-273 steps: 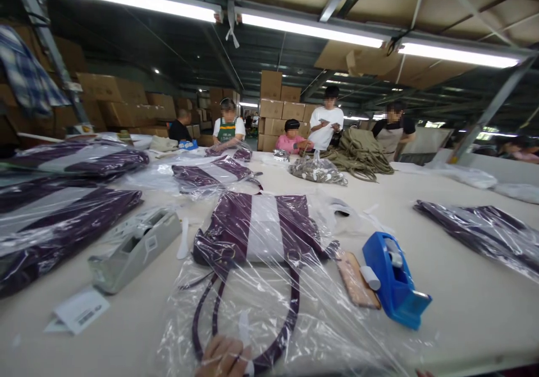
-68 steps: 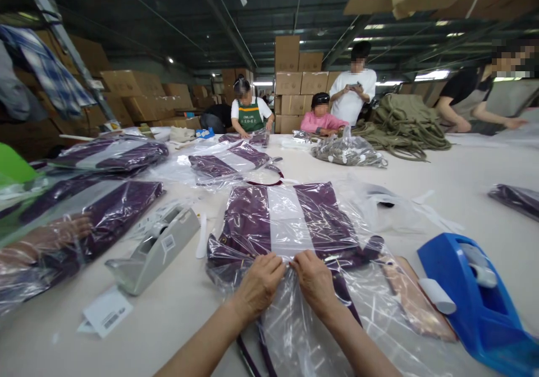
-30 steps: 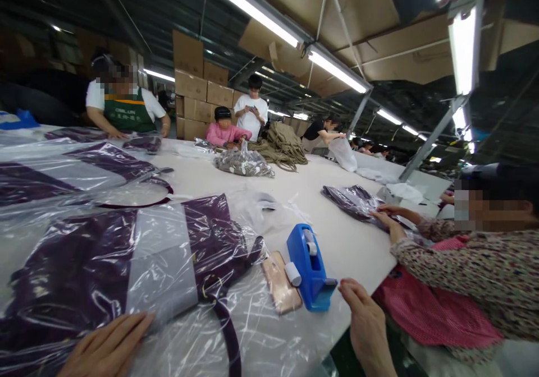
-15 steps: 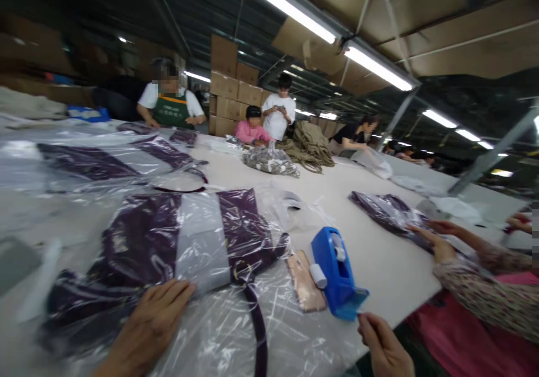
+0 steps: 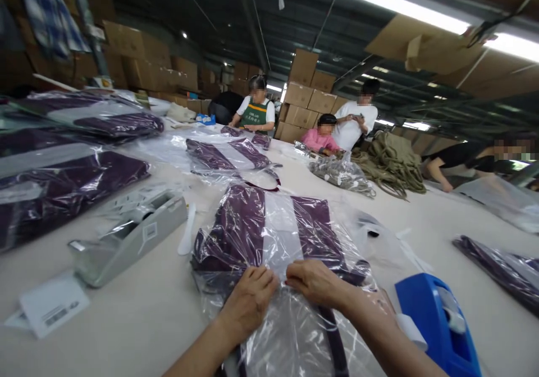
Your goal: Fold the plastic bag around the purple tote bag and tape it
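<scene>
A purple handbag [image 5: 240, 228] with a pale grey band lies inside a clear plastic bag [image 5: 278, 332] in front of me. Its dark strap [image 5: 336, 340] runs toward me under the plastic. My left hand [image 5: 252, 298] rests at the handbag's lower edge, fingers bent and closed on the plastic. Close beside it, my right hand [image 5: 315, 281] presses on the same spot with thumb and fingers pinched together; whatever is between them is hidden. To the right stands a blue tape dispenser [image 5: 438, 321], with a phone [image 5: 382, 298] partly behind my right forearm.
On the left are a grey tape dispenser [image 5: 135, 237], a white barcode card [image 5: 54, 304] and bagged purple handbags [image 5: 71, 197]. Another bagged handbag [image 5: 231, 155] lies farther back. Olive straps [image 5: 391, 161] are heaped beyond. Several people work around the table [image 5: 138, 332].
My right hand has moved left from beside the blue dispenser onto the bagged handbag. My left hand has gone from lying flat to bent fingers. The view has turned left.
</scene>
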The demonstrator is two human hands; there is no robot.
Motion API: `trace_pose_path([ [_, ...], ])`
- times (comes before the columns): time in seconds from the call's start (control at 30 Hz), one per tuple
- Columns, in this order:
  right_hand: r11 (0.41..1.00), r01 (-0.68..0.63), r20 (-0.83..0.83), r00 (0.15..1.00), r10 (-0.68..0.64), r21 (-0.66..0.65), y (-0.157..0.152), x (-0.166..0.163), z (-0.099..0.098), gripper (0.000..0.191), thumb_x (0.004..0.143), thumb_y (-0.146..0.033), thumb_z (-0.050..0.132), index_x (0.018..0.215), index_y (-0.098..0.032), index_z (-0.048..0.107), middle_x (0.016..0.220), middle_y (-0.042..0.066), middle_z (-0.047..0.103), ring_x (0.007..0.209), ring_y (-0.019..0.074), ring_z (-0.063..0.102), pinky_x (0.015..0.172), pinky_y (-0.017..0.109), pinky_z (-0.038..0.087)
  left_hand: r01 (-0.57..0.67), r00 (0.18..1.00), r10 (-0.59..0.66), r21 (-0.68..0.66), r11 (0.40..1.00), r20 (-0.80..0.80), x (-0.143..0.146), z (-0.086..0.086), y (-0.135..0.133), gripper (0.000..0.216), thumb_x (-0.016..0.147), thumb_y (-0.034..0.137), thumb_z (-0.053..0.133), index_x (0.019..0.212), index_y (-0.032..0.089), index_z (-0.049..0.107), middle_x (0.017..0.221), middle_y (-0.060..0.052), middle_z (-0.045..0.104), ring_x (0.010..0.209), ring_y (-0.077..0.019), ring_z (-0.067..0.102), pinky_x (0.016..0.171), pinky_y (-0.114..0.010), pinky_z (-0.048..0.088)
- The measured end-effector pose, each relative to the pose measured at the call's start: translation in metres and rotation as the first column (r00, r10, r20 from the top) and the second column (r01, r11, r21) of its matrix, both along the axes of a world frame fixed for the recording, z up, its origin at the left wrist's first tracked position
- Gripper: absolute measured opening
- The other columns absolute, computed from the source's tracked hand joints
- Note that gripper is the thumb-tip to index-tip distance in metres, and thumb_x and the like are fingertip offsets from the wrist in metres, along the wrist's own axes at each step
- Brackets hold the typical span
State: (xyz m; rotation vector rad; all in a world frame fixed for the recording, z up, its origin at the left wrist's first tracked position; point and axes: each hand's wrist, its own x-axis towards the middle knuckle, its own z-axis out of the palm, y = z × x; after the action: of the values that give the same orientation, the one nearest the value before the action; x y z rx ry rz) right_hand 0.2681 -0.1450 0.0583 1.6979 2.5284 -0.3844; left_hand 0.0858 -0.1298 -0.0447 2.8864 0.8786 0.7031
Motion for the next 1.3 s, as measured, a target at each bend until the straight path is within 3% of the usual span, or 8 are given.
trace_pose_path([
  [0.4, 0.949, 0.26, 0.127, 0.962, -0.24, -0.177, 0.043, 0.001, -0.016, 0.016, 0.074, -0.035, 0.069, 0.078, -0.02, 0.071, 0.072, 0.002, 0.069, 0.07, 0.0154, 0.063, 0.056, 0.021, 0.036, -0.02, 0.995, 0.012, 0.072, 0.997, 0.098, 0.003, -0.008, 0.0, 0.032, 0.083, 0.004, 0.044, 0.112, 0.012, 0.054, 0.106, -0.007, 0.06, 0.102, -0.022, 0.048, 0.092, -0.036, 0.037],
  [0.53, 0.898, 0.435, 0.117, 0.897, -0.426, -0.065, 0.045, 0.011, -0.014, 0.033, 0.06, -0.039, 0.079, 0.081, -0.015, 0.07, 0.076, 0.006, 0.069, 0.073, 0.021, 0.063, 0.058, 0.024, 0.04, -0.018, 0.997, 0.014, 0.059, 0.998, 0.074, 0.002, -0.009, 0.001, 0.033, 0.083, 0.004, 0.046, 0.114, 0.012, 0.053, 0.107, -0.006, 0.06, 0.103, -0.022, 0.048, 0.092, -0.036, 0.038],
  [0.63, 0.866, 0.487, 0.052, 0.867, -0.495, 0.117, 0.023, 0.01, -0.017, 0.022, 0.083, -0.029, 0.059, 0.098, -0.014, 0.064, 0.095, 0.01, 0.067, 0.09, 0.0221, 0.06, 0.076, 0.029, 0.042, -0.023, 0.997, 0.018, 0.066, 0.998, 0.079, 0.002, -0.005, 0.0, 0.033, 0.082, 0.003, 0.044, 0.112, 0.013, 0.053, 0.107, -0.007, 0.06, 0.102, -0.0223, 0.049, 0.091, -0.037, 0.039],
  [0.83, 0.858, 0.13, -0.181, 0.982, -0.044, 0.496, -0.037, -0.024, -0.071, 0.028, 0.089, -0.016, 0.042, 0.112, -0.013, 0.057, 0.109, 0.012, 0.064, 0.108, 0.0253, 0.053, 0.099, 0.046, 0.033, -0.031, 0.999, 0.029, 0.048, 0.998, 0.027, 0.001, -0.003, 0.0, 0.034, 0.082, 0.004, 0.04, 0.111, 0.016, 0.054, 0.106, -0.007, 0.06, 0.1, -0.0215, 0.052, 0.09, -0.039, 0.041],
  [1.0, 0.874, 0.278, -0.454, 0.888, -0.076, 0.398, -0.071, -0.011, -0.058, 0.019, 0.093, -0.026, 0.044, 0.096, -0.026, 0.063, 0.097, 0.0, 0.069, 0.104, 0.0182, 0.058, 0.1, 0.041, 0.037, -0.045, 0.999, 0.043, 0.078, 0.996, 0.031, 0.0, 0.0, 0.001, 0.033, 0.082, 0.003, 0.039, 0.107, 0.017, 0.056, 0.103, -0.006, 0.061, 0.097, -0.0208, 0.053, 0.088, -0.037, 0.041],
  [1.07, 0.777, 0.433, -0.535, 0.832, -0.148, 0.458, -0.101, 0.014, -0.055, 0.021, 0.094, -0.028, 0.042, 0.098, -0.026, 0.063, 0.097, 0.001, 0.069, 0.097, 0.0154, 0.061, 0.089, 0.032, 0.046, -0.035, 0.998, 0.031, 0.08, 0.996, 0.045, -0.001, 0.002, 0.003, 0.031, 0.083, 0.004, 0.039, 0.104, 0.018, 0.057, 0.101, -0.006, 0.062, 0.095, -0.0209, 0.054, 0.085, -0.036, 0.041],
  [1.17, 0.481, 0.677, -0.552, 0.735, -0.395, 0.557, -0.166, 0.06, -0.08, 0.023, 0.09, -0.034, 0.048, 0.104, -0.021, 0.062, 0.105, 0.007, 0.067, 0.099, 0.0198, 0.061, 0.086, 0.033, 0.049, -0.03, 0.997, 0.026, 0.044, 0.999, 0.077, -0.001, 0.004, 0.007, 0.026, 0.084, 0.009, 0.039, 0.101, 0.019, 0.057, 0.099, -0.005, 0.062, 0.094, -0.0208, 0.055, 0.084, -0.036, 0.04],
  [1.3, 0.163, 0.887, -0.549, 0.402, -0.733, 0.432, -0.25, 0.1, -0.133, 0.056, 0.077, -0.057, 0.054, 0.111, -0.013, 0.06, 0.115, 0.017, 0.061, 0.108, 0.0332, 0.057, 0.09, 0.048, 0.047, -0.068, 0.995, 0.074, -0.087, 0.994, 0.063, 0.002, 0.004, 0.013, 0.018, 0.086, 0.02, 0.04, 0.093, 0.02, 0.056, 0.096, -0.004, 0.063, 0.095, -0.0215, 0.056, 0.084, -0.038, 0.039],
])
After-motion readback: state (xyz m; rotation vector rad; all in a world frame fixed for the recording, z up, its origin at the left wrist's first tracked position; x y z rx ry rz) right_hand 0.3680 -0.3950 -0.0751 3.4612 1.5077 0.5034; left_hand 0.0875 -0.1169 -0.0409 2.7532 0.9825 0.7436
